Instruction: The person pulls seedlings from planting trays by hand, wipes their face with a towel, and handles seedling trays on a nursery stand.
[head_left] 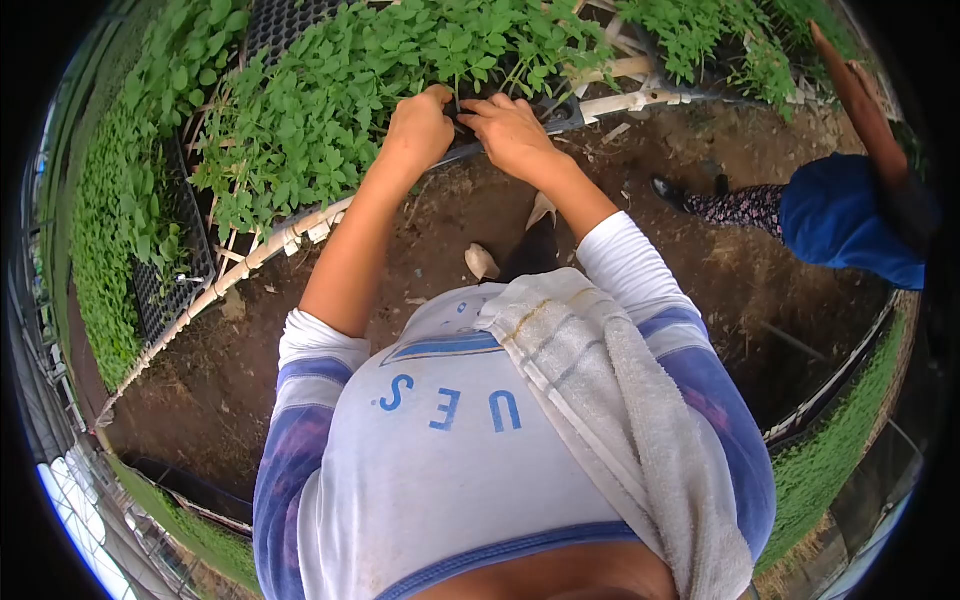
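Both my hands reach to the front edge of a black seedling tray [568,117] at the top middle, among leafy green seedlings [330,95]. My left hand [421,125] is closed, its fingers curled beside a thin stem; what it pinches, if anything, is too small to make out. Just to its right, my right hand [508,132] points left, with its fingers bent and close together over the dark tray cells. Its fingertips are near the same stem, and whether they hold anything is unclear.
A pale wooden rail [250,262] runs along the bench edge. Black cell trays [160,300] with seedlings stand at the left. Another person [850,215] in blue is at the right, one arm raised toward the plants. Brown soil [690,290] lies below, with more seedlings [830,470] at lower right.
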